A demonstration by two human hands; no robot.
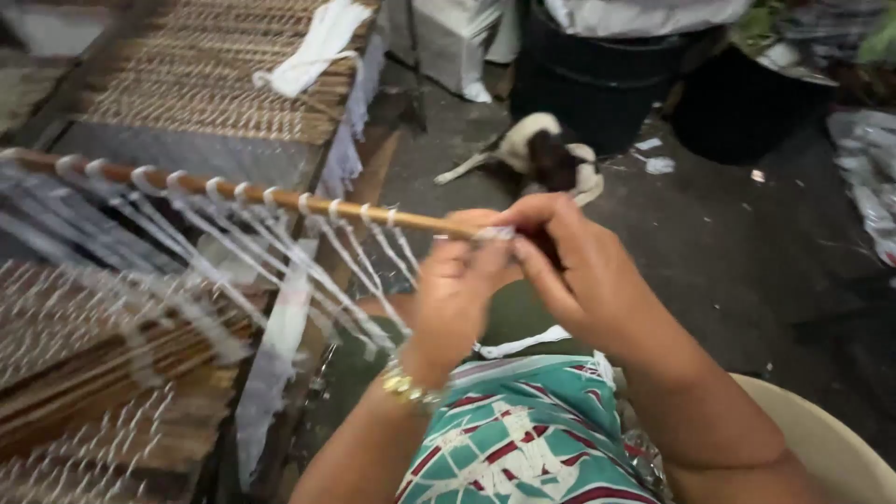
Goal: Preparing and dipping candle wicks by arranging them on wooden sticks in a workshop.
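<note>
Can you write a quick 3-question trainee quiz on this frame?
1. True or false: white cords are looped along the wooden rod.
2. Which animal lies on the floor beyond the hands? A) cat B) dog C) hen
3. What does the left hand wear at the wrist?

Key: 1 true. 2 B. 3 a gold-coloured bracelet or watch. Both the left hand and right hand pinch at the rod's end.

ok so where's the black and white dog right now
In the head view, the black and white dog lies on the dark concrete floor, upper centre, just beyond both hands and before the black tub.
</note>
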